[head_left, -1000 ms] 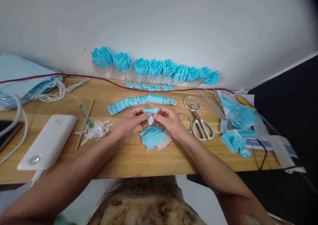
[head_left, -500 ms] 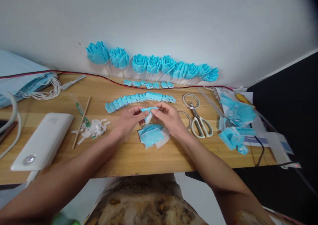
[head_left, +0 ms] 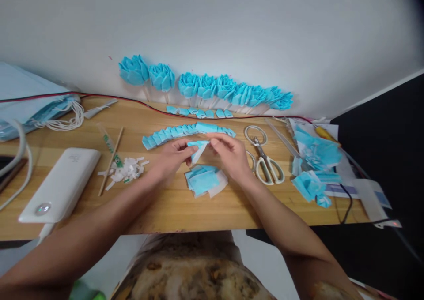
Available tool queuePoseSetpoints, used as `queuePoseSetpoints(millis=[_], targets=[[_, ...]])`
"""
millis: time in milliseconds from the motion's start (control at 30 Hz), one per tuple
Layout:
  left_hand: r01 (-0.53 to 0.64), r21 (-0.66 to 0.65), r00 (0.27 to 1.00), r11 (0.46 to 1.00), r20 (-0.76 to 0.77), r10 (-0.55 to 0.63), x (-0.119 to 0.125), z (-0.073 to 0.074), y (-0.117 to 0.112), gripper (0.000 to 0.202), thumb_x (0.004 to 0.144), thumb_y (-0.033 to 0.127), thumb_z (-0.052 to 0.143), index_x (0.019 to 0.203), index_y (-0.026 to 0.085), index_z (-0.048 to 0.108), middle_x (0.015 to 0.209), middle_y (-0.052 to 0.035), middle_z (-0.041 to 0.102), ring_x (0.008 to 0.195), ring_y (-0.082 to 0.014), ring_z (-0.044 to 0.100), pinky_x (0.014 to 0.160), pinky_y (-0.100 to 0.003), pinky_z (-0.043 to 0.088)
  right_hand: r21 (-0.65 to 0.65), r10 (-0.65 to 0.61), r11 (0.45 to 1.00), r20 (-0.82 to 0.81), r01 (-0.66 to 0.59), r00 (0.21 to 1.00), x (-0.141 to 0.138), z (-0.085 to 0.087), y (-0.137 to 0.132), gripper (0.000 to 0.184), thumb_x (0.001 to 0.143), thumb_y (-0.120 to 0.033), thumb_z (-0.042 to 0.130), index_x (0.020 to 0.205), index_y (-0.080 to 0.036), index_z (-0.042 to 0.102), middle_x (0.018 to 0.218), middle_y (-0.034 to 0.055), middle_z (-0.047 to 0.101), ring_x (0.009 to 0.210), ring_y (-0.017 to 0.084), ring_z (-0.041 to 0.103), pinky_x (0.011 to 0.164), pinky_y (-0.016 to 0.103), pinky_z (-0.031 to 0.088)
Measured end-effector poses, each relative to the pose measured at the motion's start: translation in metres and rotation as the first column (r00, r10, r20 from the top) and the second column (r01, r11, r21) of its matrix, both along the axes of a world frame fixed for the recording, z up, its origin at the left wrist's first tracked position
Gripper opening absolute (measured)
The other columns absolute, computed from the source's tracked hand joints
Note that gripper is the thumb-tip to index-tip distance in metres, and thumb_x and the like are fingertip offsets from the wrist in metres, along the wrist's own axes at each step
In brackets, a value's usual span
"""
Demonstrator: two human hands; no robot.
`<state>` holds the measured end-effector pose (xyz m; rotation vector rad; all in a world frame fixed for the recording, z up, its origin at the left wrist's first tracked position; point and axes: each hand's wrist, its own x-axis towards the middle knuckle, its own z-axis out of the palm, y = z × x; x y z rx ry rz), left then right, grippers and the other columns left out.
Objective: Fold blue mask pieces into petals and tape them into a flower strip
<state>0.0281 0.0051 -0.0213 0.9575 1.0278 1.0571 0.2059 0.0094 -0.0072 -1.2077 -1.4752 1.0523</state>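
A small folded piece of blue and white non-woven fabric (head_left: pixel 198 151) is held above the table. My left hand (head_left: pixel 177 154) pinches its left side between thumb and fingers. At its upper right corner are the closed thumb and forefinger of my right hand (head_left: pixel 232 152), gripping the edge. Just below lies a loose stack of blue and white fabric pieces (head_left: pixel 203 180). Behind my hands runs a curved row of folded blue petals (head_left: pixel 168 133), with a flat blue strip (head_left: pixel 206 127) lying on it. Farther back is a short row of smaller folded pieces (head_left: pixel 200 113).
Several blue fabric flowers (head_left: pixel 188 84) on sticks lean along the wall. Right are scissors (head_left: pixel 265 163), tape rings (head_left: pixel 255 135) and blue scraps (head_left: pixel 308 185). Left are a white power bank (head_left: pixel 61 185), a wooden stick (head_left: pixel 111 161), white clippings (head_left: pixel 127 171) and white cords (head_left: pixel 71 117).
The fabric piece now shows a larger slanted face with a white edge. My right thumb has slid off its middle to the right corner, and the right hand has shifted slightly right.
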Motion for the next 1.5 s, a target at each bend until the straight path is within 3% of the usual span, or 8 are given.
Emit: queuePoseSetpoints(millis=[133, 233, 333, 433, 600, 1067, 1400, 1500], targets=[[-0.034, -0.031, 0.995, 0.999, 0.096, 0.037, 0.000, -0.002, 0.002, 0.026, 0.067, 0.034, 0.082, 0.072, 0.015, 0.065, 0.063, 0.0020, 0.059, 0.053, -0.0083, 0.050, 0.052, -0.024, 0.040, -0.083, 0.009, 0.996, -0.116, -0.019, 0.993, 0.003, -0.002, 0.004, 0.027, 0.089, -0.041, 0.059, 0.103, -0.022, 0.072, 0.088, 0.0043, 0.071, 0.084, 0.018, 0.065, 0.064, 0.029, 0.051], [-0.064, -0.089, 0.978, 0.994, 0.192, 0.080, 0.000, 0.000, 0.004, 0.029, 0.064, 0.034, 0.084, 0.073, 0.014, 0.065, 0.064, 0.0015, 0.060, 0.053, -0.0081, 0.050, 0.052, -0.023, 0.040, 0.177, -0.034, 0.984, 0.116, 0.013, 0.993, 0.002, -0.004, 0.001, 0.018, 0.090, -0.031, 0.060, 0.103, -0.023, 0.070, 0.090, 0.0032, 0.070, 0.081, 0.017, 0.064, 0.067, 0.031, 0.052], [-0.071, -0.126, 0.961, 0.989, 0.259, 0.102, -0.001, 0.004, 0.005, 0.032, 0.062, 0.033, 0.087, 0.074, 0.015, 0.064, 0.063, 0.0026, 0.059, 0.052, -0.0080, 0.050, 0.051, -0.023, 0.039, 0.527, -0.075, 0.835, 0.395, -0.159, 0.915, 0.001, -0.006, 0.000, 0.023, 0.089, -0.018, 0.060, 0.108, -0.027, 0.069, 0.106, 0.0051, 0.070, 0.100, 0.022, 0.064, 0.086, 0.042, 0.053], [-0.058, -0.131, 0.950, 0.990, 0.297, 0.095, -0.002, 0.005, 0.005, 0.031, 0.061, 0.031, 0.088, 0.072, 0.015, 0.063, 0.060, 0.0039, 0.056, 0.052, -0.0080, 0.051, 0.052, -0.023, 0.038, 0.645, -0.113, 0.685, 0.553, -0.339, 0.826, 0.002, -0.008, 0.003, 0.032, 0.089, -0.012, 0.059, 0.113, -0.032, 0.068, 0.128, 0.0051, 0.064, 0.122, 0.027, 0.056, 0.103, 0.053, 0.046], [-0.015, -0.116, 0.947, 0.993, 0.318, 0.052, -0.001, 0.000, 0.004, 0.030, 0.064, 0.032, 0.087, 0.070, 0.015, 0.063, 0.060, 0.0032, 0.058, 0.054, -0.0083, 0.051, 0.053, -0.023, 0.038, 0.675, -0.139, 0.621, 0.595, -0.399, 0.791, 0.002, -0.013, 0.007, 0.028, 0.090, -0.013, 0.061, 0.103, -0.035, 0.072, 0.137, 0.0012, 0.059, 0.132, 0.028, 0.048, 0.107, 0.053, 0.045], [0.002, -0.113, 0.955, 0.994, 0.295, 0.031, 0.000, 0.001, 0.001, 0.029, 0.066, 0.033, 0.086, 0.077, 0.015, 0.066, 0.067, 0.0003, 0.060, 0.060, -0.0098, 0.052, 0.056, -0.024, 0.037, 0.355, 0.032, 0.930, 0.186, -0.098, 0.982, -0.009, -0.018, -0.002, 0.002, 0.087, -0.026, 0.070, 0.086, -0.026, 0.072, 0.118, 0.0048, 0.065, 0.118, 0.023, 0.061, 0.104, 0.044, 0.046], [0.036, -0.082, 0.960, 0.996, 0.281, -0.012, 0.001, -0.002, 0.001, 0.031, 0.067, 0.036, 0.086, 0.076, 0.015, 0.065, 0.068, 0.0004, 0.059, 0.061, -0.0097, 0.051, 0.057, -0.025, 0.039, 0.025, 0.081, 0.997, -0.050, -0.080, 0.995, -0.011, -0.015, -0.002, 0.015, 0.081, -0.032, 0.074, 0.080, -0.022, 0.064, 0.084, -0.0002, 0.067, 0.078, 0.015, 0.063, 0.079, 0.030, 0.051], [0.035, -0.084, 0.963, 0.996, 0.268, -0.011, 0.001, -0.001, 0.001, 0.032, 0.066, 0.037, 0.086, 0.076, 0.015, 0.065, 0.067, 0.0007, 0.059, 0.061, -0.0096, 0.051, 0.057, -0.025, 0.039, -0.019, 0.075, 0.997, -0.111, -0.077, 0.991, -0.012, -0.013, -0.002, 0.022, 0.079, -0.032, 0.074, 0.095, -0.023, 0.063, 0.082, -0.0017, 0.065, 0.077, 0.014, 0.060, 0.076, 0.029, 0.050]])
